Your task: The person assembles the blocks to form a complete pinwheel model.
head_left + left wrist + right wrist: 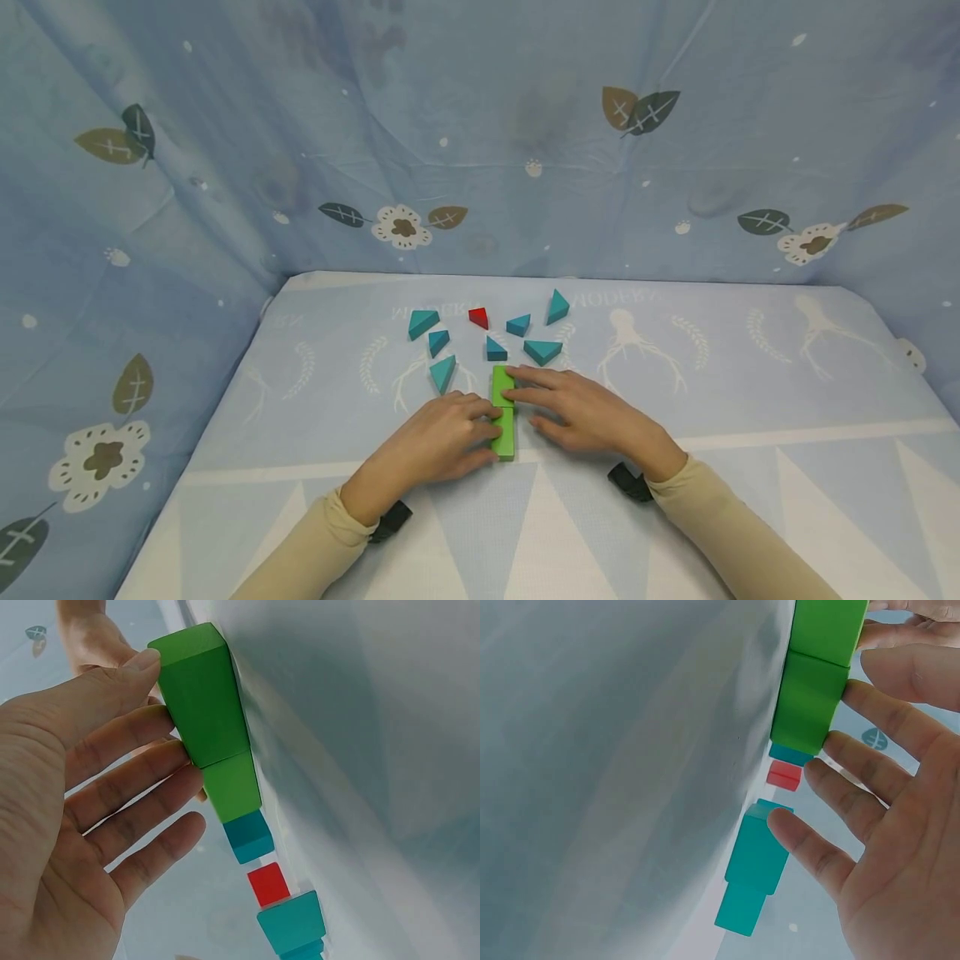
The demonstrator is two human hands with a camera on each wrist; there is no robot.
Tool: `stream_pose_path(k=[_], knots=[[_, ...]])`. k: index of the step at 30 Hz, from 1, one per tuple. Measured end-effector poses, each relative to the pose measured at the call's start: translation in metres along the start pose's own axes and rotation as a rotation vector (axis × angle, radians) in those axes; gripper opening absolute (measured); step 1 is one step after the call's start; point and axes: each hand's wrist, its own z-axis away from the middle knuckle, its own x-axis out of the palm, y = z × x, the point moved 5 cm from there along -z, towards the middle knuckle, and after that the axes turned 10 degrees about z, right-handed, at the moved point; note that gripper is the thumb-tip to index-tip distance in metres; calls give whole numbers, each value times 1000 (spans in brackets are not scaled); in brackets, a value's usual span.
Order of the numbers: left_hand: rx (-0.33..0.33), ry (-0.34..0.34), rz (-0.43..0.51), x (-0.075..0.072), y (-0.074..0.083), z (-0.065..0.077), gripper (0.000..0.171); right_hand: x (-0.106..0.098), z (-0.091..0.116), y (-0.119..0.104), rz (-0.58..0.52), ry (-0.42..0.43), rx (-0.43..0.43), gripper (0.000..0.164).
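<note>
Two green rectangular blocks lie end to end in a line on the table: the nearer block (505, 442) and the farther block (502, 385), their ends meeting. My left hand (444, 436) is at the left side of the pair, thumb and fingertips touching the nearer block (201, 697), fingers fairly straight. From the right, my right hand (581, 407) lays its fingertips on the top and side of the farther block (810, 705), fingers spread and extended. Just beyond the far end sits a small blue triangular block (496, 350).
Several teal and blue triangular blocks are scattered beyond the green pair, among them one teal triangle (443, 374) near my left fingers and another (543, 351) beyond my right hand. A red block (478, 317) lies farther back. Patterned cloth (480, 150) hangs behind the table (720, 392).
</note>
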Motion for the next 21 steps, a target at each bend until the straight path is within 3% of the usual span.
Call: stream_pose_path(k=[21], knots=[[-24, -43, 37, 1, 2, -1, 25, 1, 0, -3, 11, 8, -10, 48]])
